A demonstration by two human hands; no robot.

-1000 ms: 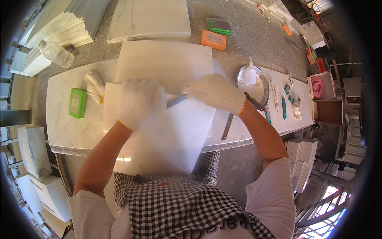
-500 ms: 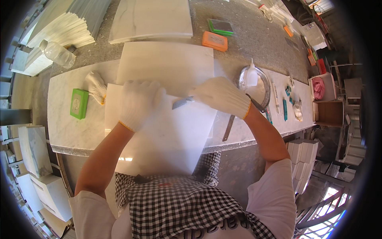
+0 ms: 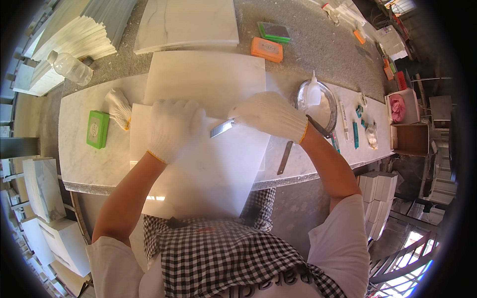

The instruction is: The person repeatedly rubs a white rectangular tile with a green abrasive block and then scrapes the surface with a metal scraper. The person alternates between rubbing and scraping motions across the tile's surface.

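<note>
A white tile [image 3: 208,184] with a glossy face lies in front of me, its near end reaching past the table edge to my apron. My left hand [image 3: 176,130], in a white knit glove, is closed over this tile's far edge; its fingertips are hidden. My right hand [image 3: 271,116], gloved alike, grips a short flat metal blade [image 3: 221,128] whose handle end is hidden in the fingers. The blade points left and lies at the tile's far edge, between both hands. Beneath and beyond is a larger white slab [image 3: 208,69].
On the marble table [image 3: 74,164] lie a spare glove [image 3: 118,108] and a green block [image 3: 98,129] at left. Right are a metal bowl [image 3: 328,107] with a white squeeze bottle [image 3: 313,92] and a dark metal strip [image 3: 284,158]. An orange block [image 3: 267,49] sits beyond.
My right hand has shifted slightly left with the blade, which now catches more light. My left hand stays at almost the same place on the tile.
</note>
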